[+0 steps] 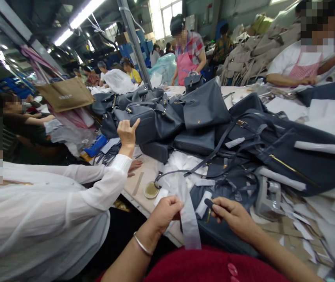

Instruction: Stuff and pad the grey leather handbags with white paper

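Taking the gap between your hands as the centre and twelve o'clock as straight ahead across the table, you are working just above a dark bag (227, 237) lying close to your body. Your left hand (164, 214) is sitting at nine o'clock, thumb and finger closed on a pale strip (191, 229) that is hanging down toward six. Your right hand (233, 214) is sitting at three, its fingertips pinching a small dark tab (209, 203), perhaps a strap end, which is pointing back toward the strip without touching it. You seem to be handling the two small pieces separately, and the next move is probably calling for a steady right pinch and close control of the strip, since its loose end could be catching on the bag. As for containers, a shallow round dish (151, 190) is standing between nine and ten o'clock, holding something yellowish, possibly glue. A tan bag (64, 94) is hanging farther out between ten and eleven, its contents hidden. Dark bags (205, 107) are piling up around twelve, and a large dark bag (311, 156) is lying near two; you cannot tell what any of these are containing.
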Tool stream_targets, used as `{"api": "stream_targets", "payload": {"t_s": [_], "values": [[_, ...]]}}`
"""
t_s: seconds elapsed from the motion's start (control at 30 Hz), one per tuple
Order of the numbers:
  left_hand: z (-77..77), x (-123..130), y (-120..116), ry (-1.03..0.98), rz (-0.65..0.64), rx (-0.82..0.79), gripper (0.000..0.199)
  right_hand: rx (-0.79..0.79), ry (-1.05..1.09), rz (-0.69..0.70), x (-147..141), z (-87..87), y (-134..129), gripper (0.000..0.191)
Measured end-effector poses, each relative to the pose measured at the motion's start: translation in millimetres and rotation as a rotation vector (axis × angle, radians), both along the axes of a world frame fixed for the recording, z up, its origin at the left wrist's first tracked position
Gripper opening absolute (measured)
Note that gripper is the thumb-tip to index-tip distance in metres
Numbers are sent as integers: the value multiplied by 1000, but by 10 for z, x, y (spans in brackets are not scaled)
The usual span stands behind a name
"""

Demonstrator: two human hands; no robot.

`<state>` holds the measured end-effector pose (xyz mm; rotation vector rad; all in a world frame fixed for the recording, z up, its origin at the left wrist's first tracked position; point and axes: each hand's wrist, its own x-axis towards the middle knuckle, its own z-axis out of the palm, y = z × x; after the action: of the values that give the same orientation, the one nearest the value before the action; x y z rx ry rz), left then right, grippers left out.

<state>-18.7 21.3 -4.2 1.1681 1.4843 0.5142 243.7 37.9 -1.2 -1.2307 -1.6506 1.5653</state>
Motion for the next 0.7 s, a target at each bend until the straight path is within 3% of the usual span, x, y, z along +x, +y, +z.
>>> {"api": "stream_targets", "payload": {"t_s": [0.1, 0.23, 0.33, 0.53, 0.6, 0.7], "values": [[-31, -50, -10, 229, -157, 46, 25, 13, -19, -19, -40, 5, -35, 37], [-97, -297, 149, 414, -187, 130, 18, 6, -82, -63, 39, -82, -126, 38], [-250, -400, 382, 569, -40, 201, 15, 0, -121, -108, 111, -124, -157, 40], [-742, -373, 737, 781, 321, 163, 41, -11, -141, -133, 81, -139, -139, 42], [-840, -373, 808, 782, 394, 146, 45, -19, -122, -134, 40, -165, -150, 44], [-863, -405, 884, 693, 401, 159, 32, -31, -85, -115, -5, -249, -157, 46]]}}
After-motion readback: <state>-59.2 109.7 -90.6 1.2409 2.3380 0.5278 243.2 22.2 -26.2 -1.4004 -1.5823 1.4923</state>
